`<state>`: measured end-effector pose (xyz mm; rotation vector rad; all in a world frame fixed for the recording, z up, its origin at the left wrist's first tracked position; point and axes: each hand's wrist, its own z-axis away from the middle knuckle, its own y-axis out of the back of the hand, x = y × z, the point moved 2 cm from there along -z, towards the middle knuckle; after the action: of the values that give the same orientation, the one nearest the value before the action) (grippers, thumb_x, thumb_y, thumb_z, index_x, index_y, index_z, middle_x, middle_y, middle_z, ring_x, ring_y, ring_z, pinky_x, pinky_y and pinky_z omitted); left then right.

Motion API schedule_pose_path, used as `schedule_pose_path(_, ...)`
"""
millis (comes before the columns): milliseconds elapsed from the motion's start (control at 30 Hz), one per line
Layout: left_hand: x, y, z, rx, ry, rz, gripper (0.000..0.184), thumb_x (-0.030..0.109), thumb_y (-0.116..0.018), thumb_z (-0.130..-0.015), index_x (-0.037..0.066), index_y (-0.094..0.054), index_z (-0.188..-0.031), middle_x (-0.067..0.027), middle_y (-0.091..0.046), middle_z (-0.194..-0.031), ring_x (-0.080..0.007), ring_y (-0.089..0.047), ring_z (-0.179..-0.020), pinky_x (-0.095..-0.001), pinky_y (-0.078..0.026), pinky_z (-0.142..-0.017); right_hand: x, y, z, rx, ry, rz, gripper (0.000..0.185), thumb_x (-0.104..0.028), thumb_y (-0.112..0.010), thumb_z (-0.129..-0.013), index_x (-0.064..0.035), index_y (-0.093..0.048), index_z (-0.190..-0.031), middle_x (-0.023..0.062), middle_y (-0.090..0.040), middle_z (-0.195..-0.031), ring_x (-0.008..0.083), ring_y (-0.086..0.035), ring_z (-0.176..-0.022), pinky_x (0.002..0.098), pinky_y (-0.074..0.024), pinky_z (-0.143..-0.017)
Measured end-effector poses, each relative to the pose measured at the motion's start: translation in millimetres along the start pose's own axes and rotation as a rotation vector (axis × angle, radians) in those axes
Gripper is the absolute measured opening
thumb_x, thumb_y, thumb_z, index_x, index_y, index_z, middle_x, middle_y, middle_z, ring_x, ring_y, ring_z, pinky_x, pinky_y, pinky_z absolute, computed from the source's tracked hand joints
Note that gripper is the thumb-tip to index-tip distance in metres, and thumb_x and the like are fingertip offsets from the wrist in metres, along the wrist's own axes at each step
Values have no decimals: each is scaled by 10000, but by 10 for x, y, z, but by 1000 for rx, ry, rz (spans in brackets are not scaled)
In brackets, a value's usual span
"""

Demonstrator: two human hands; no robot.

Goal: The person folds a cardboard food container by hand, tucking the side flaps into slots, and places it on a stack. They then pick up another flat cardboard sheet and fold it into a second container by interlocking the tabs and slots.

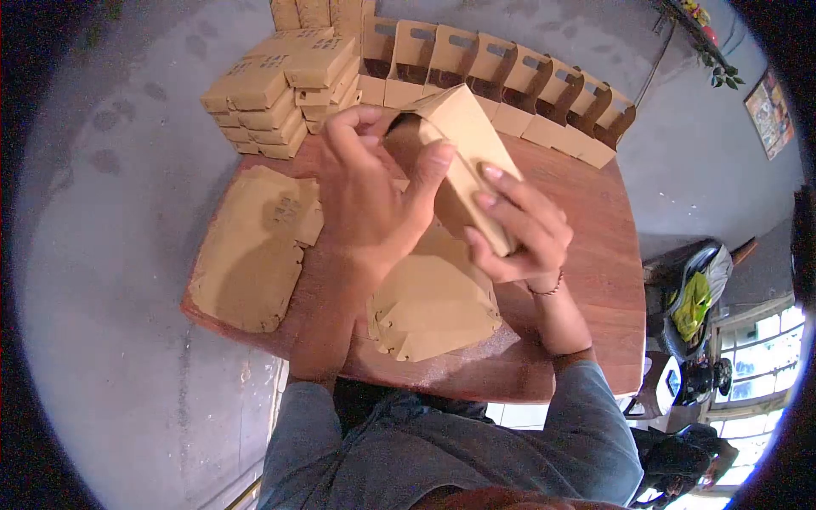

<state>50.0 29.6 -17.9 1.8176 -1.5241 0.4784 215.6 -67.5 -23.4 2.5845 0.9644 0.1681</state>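
A tan cardboard box (476, 136), partly folded into shape, is held tilted above the table. My right hand (523, 225) grips its lower end, fingers along the side panel. At the box's upper open end is my left hand (378, 187), thumb pressed on the panel edge and fingers curled round the far side; their tips are partly hidden. Below the hands lie flat cardboard blanks (438, 297) with slotted edges. Another pile of flat blanks (246, 246), with dark print, rests at the table's left.
Stacked closed boxes (263, 93) stand at the table's back left. A curved row of open-fronted cartons with handle holes (497, 81) lines the back edge. The wooden table (595, 255) has a wall behind it. Bags (697, 297) and a window are at the right.
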Motion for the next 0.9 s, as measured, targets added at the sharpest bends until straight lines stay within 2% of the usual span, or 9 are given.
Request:
schedule_pose_path(33,13,61,-29,52,62,-34,900,599,-819,-692,-24,-413,-1201,-229,-500,-1171,-353,-535,-1099,-486,-448,-902,40,76,-13,-14,-64,-57,357,-95,-762,-667,-7,-737,-1012,214,-693,-1133,348,-711,-983,409,-579,-888)
schedule_pose_path(133,-60,224,-153,-36,-271,22,995,616,-853,-627,-15,-418,-1262,-230,-488,-1236,-338,-522,-1176,-460,-445,-960,41,216,-91,-139,-151,-302,348,-75,-737,-668,3,-736,-1007,230,-690,-1134,364,-700,-1021,409,-576,-881)
schedule_pose_path(300,154,165,-62,-641,25,655,800,451,-822,-763,27,-450,-1331,-124,-597,-1143,-238,-546,-1147,-383,-417,-1011,40,302,-112,-252,-264,-546,290,-91,-706,-712,34,-738,-972,262,-683,-1126,379,-681,-1058,435,-558,-902)
schedule_pose_path(400,152,77,-34,-630,102,561,596,446,-746,-837,30,-554,-1218,-112,-603,-1135,-221,-553,-1125,-363,-414,-992,86,276,-58,-15,-375,-598,257,-158,-661,-832,57,-733,-954,269,-683,-1107,400,-666,-1072,458,-532,-938)
schedule_pose_path(433,165,46,-27,-642,100,570,596,446,-746,-837,30,-554,-1218,-112,-603,-1135,-221,-553,-1125,-363,-414,-992,64,233,-44,81,-426,-651,479,-328,-515,-978,102,-710,-901,274,-680,-1093,416,-656,-1070,478,-514,-952)
schedule_pose_path(567,178,-47,-2,-568,113,518,478,458,-685,-881,28,-608,-1075,-98,-611,-1082,-212,-557,-1086,-353,-412,-962,113,238,29,292,-709,-622,840,-545,-235,-1032,130,-664,-776,276,-685,-1036,391,-663,-1030,458,-519,-928)
schedule_pose_path(733,127,-158,11,-517,-19,542,477,456,-720,-846,31,-601,-1028,-83,-605,-1046,-201,-561,-1056,-345,-417,-941,157,255,21,299,-809,-598,812,-545,-158,-1022,55,-633,-750,261,-674,-942,381,-635,-1018,465,-476,-959)
schedule_pose_path(833,138,-140,29,-426,-151,414,427,386,-800,-819,60,-609,-1017,-99,-690,-995,-193,-668,-901,-299,-517,-784,121,223,-25,269,-786,-669,809,-554,-147,-1020,49,-641,-804,250,-675,-959,373,-626,-1048,460,-466,-977)
schedule_pose_path(900,96,-136,12,-424,27,533,465,389,-835,-777,66,-610,-1025,-72,-677,-977,-176,-653,-866,-277,-520,-756,123,235,-49,281,-735,-758,773,-559,-157,-1014,48,-634,-1038,257,-645,-1108,377,-605,-1097,475,-448,-1002)
